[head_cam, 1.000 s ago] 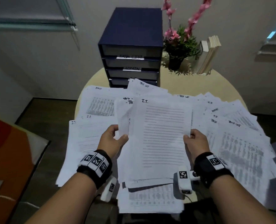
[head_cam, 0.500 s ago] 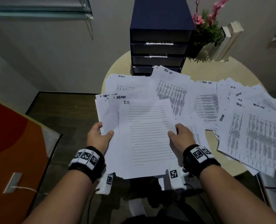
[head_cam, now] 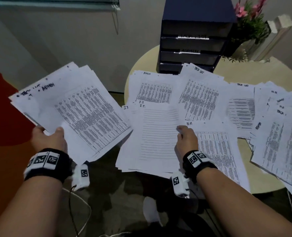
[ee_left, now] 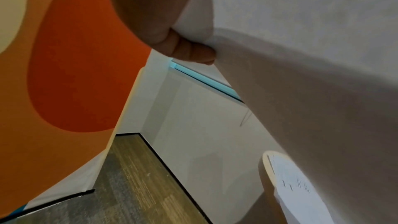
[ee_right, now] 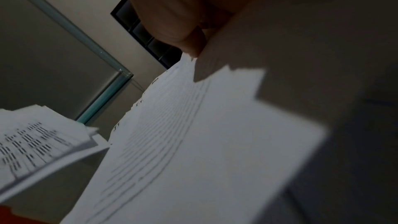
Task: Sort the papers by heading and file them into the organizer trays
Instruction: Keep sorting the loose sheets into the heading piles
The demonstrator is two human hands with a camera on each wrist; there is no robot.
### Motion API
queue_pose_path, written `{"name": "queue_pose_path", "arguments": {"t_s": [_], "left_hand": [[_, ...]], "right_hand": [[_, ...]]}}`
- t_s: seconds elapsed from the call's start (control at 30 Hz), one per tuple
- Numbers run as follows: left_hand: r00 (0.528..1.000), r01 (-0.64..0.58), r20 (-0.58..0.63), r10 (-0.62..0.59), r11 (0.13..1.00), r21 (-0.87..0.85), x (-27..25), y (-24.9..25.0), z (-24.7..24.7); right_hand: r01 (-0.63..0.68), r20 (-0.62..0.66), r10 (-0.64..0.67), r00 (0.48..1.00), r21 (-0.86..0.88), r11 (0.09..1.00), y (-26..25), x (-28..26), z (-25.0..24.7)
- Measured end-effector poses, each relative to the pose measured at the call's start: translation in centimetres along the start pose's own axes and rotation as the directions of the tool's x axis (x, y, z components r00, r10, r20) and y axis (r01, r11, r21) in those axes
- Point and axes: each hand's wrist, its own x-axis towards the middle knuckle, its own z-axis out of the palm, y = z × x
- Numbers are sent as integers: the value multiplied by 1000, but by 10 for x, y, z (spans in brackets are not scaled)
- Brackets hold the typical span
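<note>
Sorting stage: judging by the spread, the work was only partly done; white printed paper sheets (head_cam: pixel 241 106) with handwritten headings (ADMIN, TASK LIST, H.R., I.T.) lay overlapping across the round beige table (head_cam: pixel 261 74), mixed rather than grouped.
Done so far: a small set headed I.T. (head_cam: pixel 157 134) seemed gathered together at the table's near edge; that was my reading of the repeated headings at its top.
Left to do: nearly everything, since no sheet could be seen going into the dark blue stacked organizer trays (head_cam: pixel 193 40) at the back of the table, and whether any tray held paper could not be told.
Left hand (head_cam: pixel 47 141): raised off the table to the left, thumb on top and fingers curled beneath, clamped on a fanned bundle of table-printed sheets (head_cam: pixel 76 113), its top page headed ADMIN.
Right hand (head_cam: pixel 186 141): lower, over the near table edge, thumb and fingers pinched on the right margin of the lined I.T. sheets; the wrist view showed the fingertips (ee_right: pixel 189 43) closed on the paper edge.
Bystanders: a potted plant with pink flowers (head_cam: pixel 249 23) stood just beside the trays.
</note>
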Motion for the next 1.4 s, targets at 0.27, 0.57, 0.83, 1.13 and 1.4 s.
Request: {"name": "queue_pose_path", "arguments": {"t_s": [0.27, 0.57, 0.83, 1.13, 1.4], "left_hand": [[995, 83, 58, -79, 994, -67, 9, -16, 0], [886, 160, 432, -168, 986, 55, -54, -37, 56], [707, 235, 645, -291, 956, 174, -79, -35, 86], [888, 140, 402, -224, 964, 227, -54, -29, 79], [961, 204, 161, -225, 970, 135, 3, -48, 48]], "right_hand": [[183, 140, -151, 978, -253, 950, -18, 9, 25], [-283, 467, 126, 875, 282, 917, -52, 4, -18], [-104, 150, 96, 984, 53, 993, -15, 15, -16], [-53, -23, 53, 998, -4, 999, -34, 36, -21], [-80, -62, 94, 994, 202, 976, -62, 90, 3]]}}
